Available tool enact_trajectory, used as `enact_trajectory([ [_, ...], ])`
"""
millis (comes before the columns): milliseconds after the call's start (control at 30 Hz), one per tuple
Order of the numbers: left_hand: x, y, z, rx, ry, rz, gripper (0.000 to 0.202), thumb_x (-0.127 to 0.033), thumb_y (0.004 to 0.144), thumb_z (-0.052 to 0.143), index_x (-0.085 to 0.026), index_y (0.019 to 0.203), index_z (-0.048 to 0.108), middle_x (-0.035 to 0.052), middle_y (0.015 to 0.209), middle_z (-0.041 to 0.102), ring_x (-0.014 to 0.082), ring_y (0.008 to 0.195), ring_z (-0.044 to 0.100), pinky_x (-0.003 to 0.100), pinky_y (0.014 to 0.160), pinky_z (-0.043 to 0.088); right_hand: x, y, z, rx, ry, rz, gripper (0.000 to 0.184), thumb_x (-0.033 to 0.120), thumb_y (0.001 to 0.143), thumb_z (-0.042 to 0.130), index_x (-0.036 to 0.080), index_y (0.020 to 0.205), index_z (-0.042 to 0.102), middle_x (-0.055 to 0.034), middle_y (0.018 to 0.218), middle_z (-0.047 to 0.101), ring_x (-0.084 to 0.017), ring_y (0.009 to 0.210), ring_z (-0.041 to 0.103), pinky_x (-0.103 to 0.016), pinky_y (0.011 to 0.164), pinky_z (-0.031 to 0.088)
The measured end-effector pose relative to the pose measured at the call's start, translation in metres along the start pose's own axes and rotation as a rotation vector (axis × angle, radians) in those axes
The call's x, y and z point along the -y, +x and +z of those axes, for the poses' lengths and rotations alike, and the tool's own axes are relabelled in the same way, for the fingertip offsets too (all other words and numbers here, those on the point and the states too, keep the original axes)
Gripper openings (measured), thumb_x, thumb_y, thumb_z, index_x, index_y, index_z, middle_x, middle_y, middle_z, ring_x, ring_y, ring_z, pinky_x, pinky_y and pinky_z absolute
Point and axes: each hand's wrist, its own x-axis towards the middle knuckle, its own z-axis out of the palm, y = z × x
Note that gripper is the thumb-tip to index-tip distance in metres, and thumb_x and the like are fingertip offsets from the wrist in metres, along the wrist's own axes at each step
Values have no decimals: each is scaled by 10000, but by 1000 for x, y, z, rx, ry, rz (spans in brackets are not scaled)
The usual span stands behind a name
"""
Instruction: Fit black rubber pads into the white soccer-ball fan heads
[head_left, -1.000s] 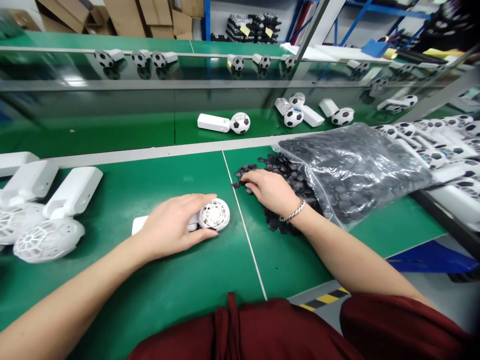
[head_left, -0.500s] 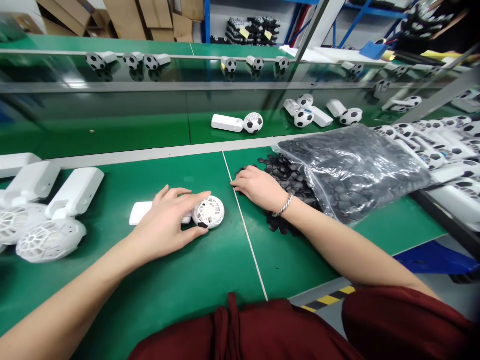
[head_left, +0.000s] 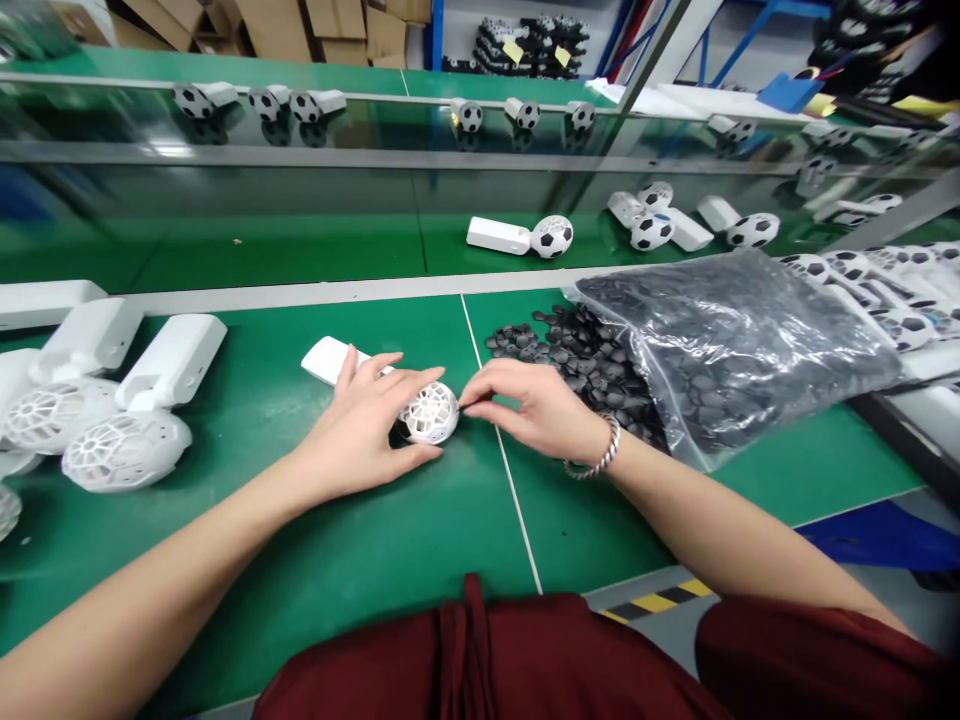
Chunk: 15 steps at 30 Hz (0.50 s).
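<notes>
A white hand-held fan with a ball-shaped lattice head (head_left: 429, 412) and a flat white handle (head_left: 328, 358) lies on the green table (head_left: 337, 560). My left hand (head_left: 367, 425) cups the ball head, thumb and fingers curled round it. My right hand (head_left: 525, 408) is pinched at the fan's right side, fingertips together on something too small to make out. Just behind it lies a heap of small black pieces (head_left: 577, 350) spilling from a clear plastic bag (head_left: 727, 340).
Several bare white fans (head_left: 127, 420) lie at the left. Finished black-and-white football fans (head_left: 525, 236) rest on the conveyor belt behind, with more (head_left: 885, 290) stacked at the right. Shelving and cardboard boxes stand at the back. The table edge runs near my lap.
My right hand left the black pieces and came over to the fan head in a pinch. My left hand turned the fan, so its handle now points up-left.
</notes>
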Motion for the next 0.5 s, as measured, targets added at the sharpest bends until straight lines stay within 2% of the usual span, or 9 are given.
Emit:
enact_trajectory([
  [100, -1, 2, 5, -41, -18, -11, 727, -601, 704, 552, -235, 1307, 375, 68, 1220, 542, 327, 1256, 273, 591, 1037, 24, 10, -2, 8, 62, 31, -95, 150, 136, 846, 496, 171, 902, 631, -47, 873, 618, -112, 810, 570, -238, 721, 459],
  [233, -3, 2, 9, -84, -34, -14, 722, -625, 694, 538, -230, 1285, 407, 69, 1194, 560, 335, 1245, 288, 599, 1032, 34, 12, -2, 19, 29, -75, -144, 121, 161, 846, 503, 177, 868, 620, -38, 815, 620, -135, 790, 554, -288, 730, 423],
  [367, -4, 1, 9, -99, -27, -16, 662, -580, 730, 520, -216, 1274, 415, 66, 1195, 559, 322, 1240, 300, 591, 1035, 51, 11, 0, 24, -48, -10, -27, 45, 214, 812, 560, 175, 795, 545, -18, 742, 578, -136, 741, 522, -290, 717, 441],
  [500, -3, 0, 9, -100, -22, -12, 642, -540, 740, 535, -214, 1277, 402, 54, 1196, 561, 303, 1229, 312, 573, 1041, 71, 10, -2, 26, -96, 147, 144, 303, 268, 736, 646, 188, 983, 489, -80, 1041, 525, -180, 993, 488, -304, 751, 490],
])
